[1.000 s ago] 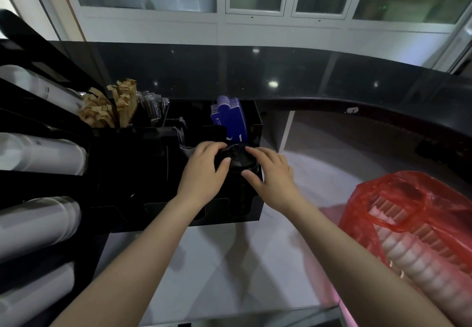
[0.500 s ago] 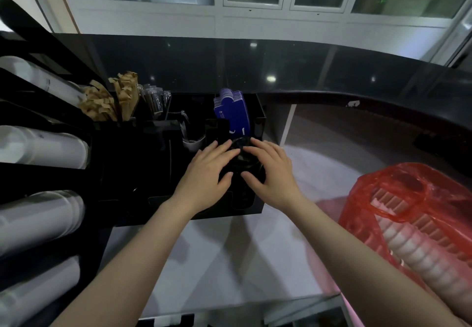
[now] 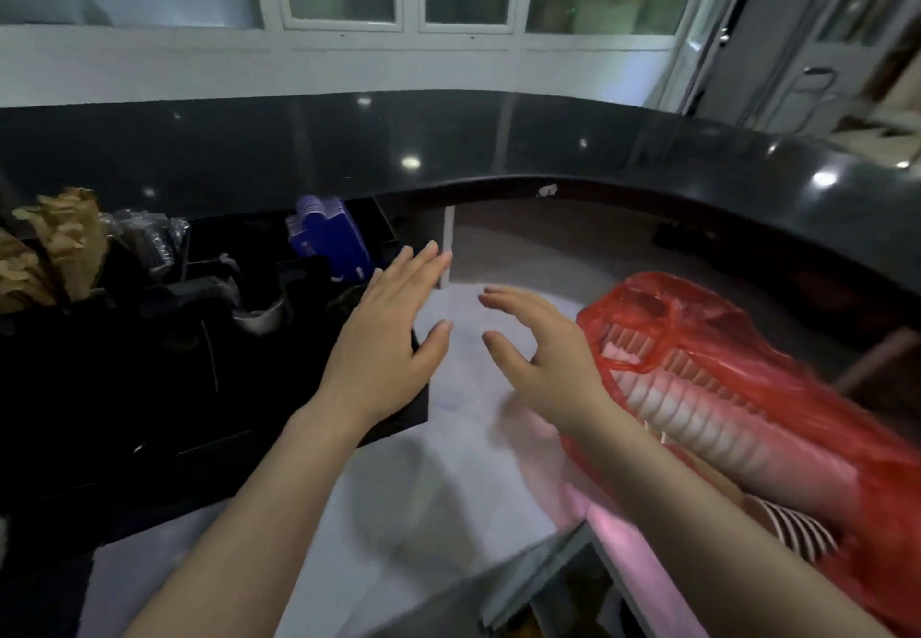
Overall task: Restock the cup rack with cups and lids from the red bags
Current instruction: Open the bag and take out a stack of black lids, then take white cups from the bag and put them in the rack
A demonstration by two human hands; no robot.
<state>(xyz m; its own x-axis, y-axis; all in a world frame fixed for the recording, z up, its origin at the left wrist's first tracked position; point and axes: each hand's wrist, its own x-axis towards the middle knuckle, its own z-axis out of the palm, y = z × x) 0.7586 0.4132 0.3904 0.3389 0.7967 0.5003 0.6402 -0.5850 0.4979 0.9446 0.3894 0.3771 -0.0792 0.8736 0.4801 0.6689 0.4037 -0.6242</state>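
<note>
Red bag probably comes next: left hand and right hand hover empty, fingers spread

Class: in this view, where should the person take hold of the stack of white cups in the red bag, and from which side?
Probably at the stack of white cups end nearest the red bag opening, coming from the left: the stack lies on its side, that end exposed. Both hands look free.

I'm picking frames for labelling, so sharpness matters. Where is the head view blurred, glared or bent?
Head view: the red bag smears toward the lower right edge, with motion blur on the right hand; small ceiling-light glare spots dot the black counter; wide-angle distortion curves that counter; the black organizer sits in deep shadow.
</note>
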